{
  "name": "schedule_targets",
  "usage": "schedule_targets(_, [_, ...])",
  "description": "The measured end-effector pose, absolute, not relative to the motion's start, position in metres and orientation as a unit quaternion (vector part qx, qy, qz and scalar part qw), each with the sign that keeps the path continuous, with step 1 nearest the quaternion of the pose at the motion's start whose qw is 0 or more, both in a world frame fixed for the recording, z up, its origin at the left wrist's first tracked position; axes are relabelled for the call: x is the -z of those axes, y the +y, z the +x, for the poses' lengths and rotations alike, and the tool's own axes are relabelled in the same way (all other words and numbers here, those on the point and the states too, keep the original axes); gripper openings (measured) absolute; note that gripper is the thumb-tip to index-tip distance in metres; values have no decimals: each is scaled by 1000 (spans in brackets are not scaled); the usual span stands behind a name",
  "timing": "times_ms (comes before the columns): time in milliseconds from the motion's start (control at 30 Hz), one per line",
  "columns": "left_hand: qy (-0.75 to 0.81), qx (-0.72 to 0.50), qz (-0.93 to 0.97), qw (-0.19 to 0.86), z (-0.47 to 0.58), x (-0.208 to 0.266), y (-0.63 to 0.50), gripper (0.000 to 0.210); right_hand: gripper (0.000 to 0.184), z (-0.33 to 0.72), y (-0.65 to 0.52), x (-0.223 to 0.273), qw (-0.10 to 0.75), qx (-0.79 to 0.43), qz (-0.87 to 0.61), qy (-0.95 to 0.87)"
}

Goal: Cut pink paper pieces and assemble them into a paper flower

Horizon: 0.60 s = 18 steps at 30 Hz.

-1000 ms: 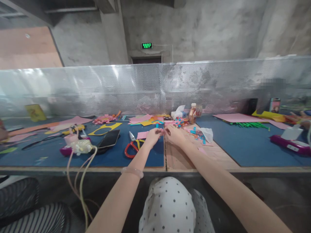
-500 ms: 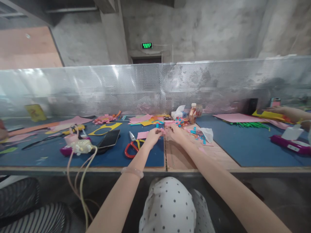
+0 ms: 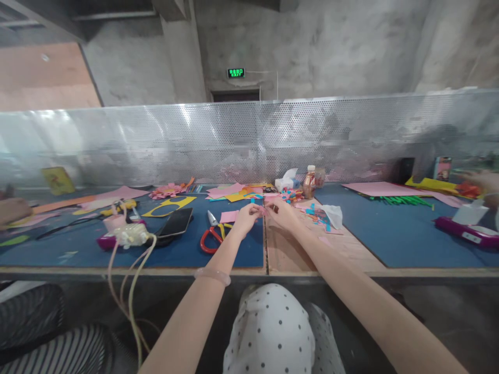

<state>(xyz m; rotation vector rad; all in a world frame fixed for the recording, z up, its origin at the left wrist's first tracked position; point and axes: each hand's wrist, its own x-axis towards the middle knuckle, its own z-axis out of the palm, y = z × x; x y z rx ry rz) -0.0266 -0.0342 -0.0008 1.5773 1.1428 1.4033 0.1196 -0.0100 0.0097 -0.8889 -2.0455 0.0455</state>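
Between my two hands is a small pink paper piece (image 3: 264, 211), pinched from both sides over the seam of the table. My left hand (image 3: 248, 217) has its fingers closed on the left end, and my right hand (image 3: 281, 214) grips the right end with bent fingers. The piece's exact shape is too small to make out. Just left of my left hand lie red-handled scissors (image 3: 210, 241), partly beside yellow handles (image 3: 225, 228). A pink paper sheet (image 3: 229, 216) rests behind them. Blue and pink paper scraps (image 3: 317, 214) are strewn to the right of my right hand.
A phone (image 3: 175, 223) and a power strip with cables (image 3: 132, 235) lie to the left. At the back stand a bottle (image 3: 309, 183) and a tissue pack (image 3: 287, 182). Other people's hands (image 3: 14, 210) (image 3: 481, 182) show at both sides. A perforated metal panel (image 3: 234, 140) bounds the table.
My hands stay nearly in place, with slight finger movement around the pink paper. At the left edge another person's hand comes further into view; the one on the right draws back toward the edge.
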Motion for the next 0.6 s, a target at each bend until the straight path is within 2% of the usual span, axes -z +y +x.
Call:
schedule_targets(433, [444,-539,622,354,-29,7,-28,11,15,119,-14,-11,400,-14,-371,-838])
schedule_targets(600, [438,-539,629,349,-29,8,-26,13,26,119,-25,-17,345,16,-428,-835])
